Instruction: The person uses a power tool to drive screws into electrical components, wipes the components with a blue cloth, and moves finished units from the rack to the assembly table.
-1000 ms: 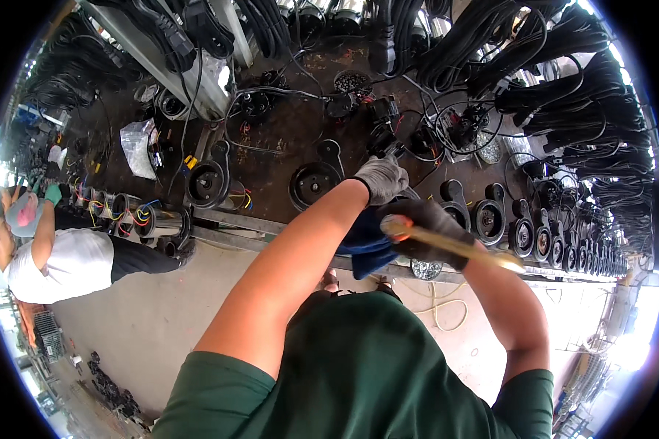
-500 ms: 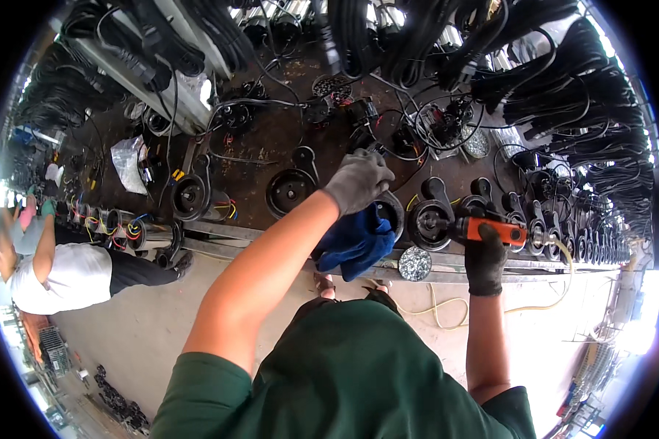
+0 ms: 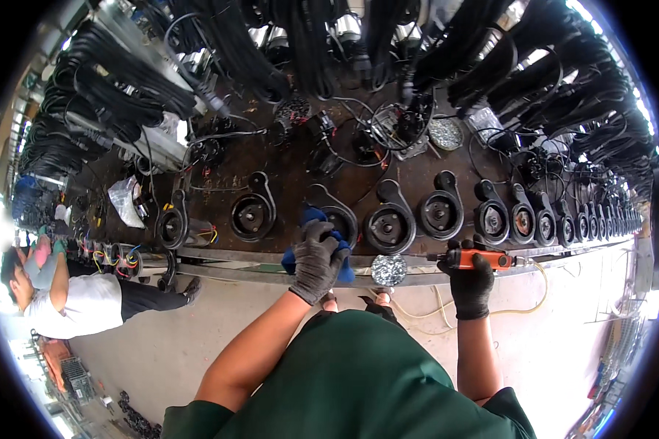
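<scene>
My left hand (image 3: 315, 267), in a dark grey glove, is closed on a bunched blue cloth (image 3: 344, 273) at the bench's near edge. The cloth partly covers a black round housing (image 3: 342, 217) with a looped arm. In my gloved right hand (image 3: 471, 287) is an orange power screwdriver (image 3: 482, 259), its tip pointing left past the bench edge. A hose runs from its right end. Between my hands sits a round dish of small metal screws (image 3: 389, 270). Just beyond that dish lies another black housing (image 3: 389, 227), with a further housing (image 3: 441, 214) to its right.
More black housings (image 3: 523, 219) line the bench to the right. Bundles of black cable (image 3: 311, 47) hang across the far side. Loose wires and a second dish of small parts (image 3: 445, 134) lie further back. At the left, a person in a white shirt (image 3: 80, 304) works.
My left hand has come back from the middle of the bench onto the blue cloth. The screwdriver has left a housing and moved toward me with my right hand. The view has shifted.
</scene>
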`<state>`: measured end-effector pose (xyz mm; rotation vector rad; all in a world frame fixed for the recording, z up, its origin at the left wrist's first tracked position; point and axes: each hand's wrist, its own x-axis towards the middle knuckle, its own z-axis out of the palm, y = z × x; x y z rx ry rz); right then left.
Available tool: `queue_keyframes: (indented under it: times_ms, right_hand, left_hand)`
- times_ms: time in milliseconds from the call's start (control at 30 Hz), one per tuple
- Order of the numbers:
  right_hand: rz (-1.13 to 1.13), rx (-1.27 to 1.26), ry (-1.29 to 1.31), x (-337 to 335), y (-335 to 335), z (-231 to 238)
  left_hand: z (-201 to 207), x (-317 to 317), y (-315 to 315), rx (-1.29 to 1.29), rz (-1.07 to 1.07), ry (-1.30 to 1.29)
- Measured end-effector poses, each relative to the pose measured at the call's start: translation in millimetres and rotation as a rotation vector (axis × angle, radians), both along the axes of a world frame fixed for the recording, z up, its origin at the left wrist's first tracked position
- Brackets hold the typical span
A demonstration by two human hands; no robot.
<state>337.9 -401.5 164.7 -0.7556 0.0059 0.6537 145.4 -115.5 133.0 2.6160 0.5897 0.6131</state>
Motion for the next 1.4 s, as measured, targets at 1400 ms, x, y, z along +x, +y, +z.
queue_keyframes:
  times_ms: [1400]
  right_hand:
    - [-0.097,-0.071,0.011,63,-99,-2]
  left_hand:
    - [3,15,11,-0.222,0.124,-0.113]
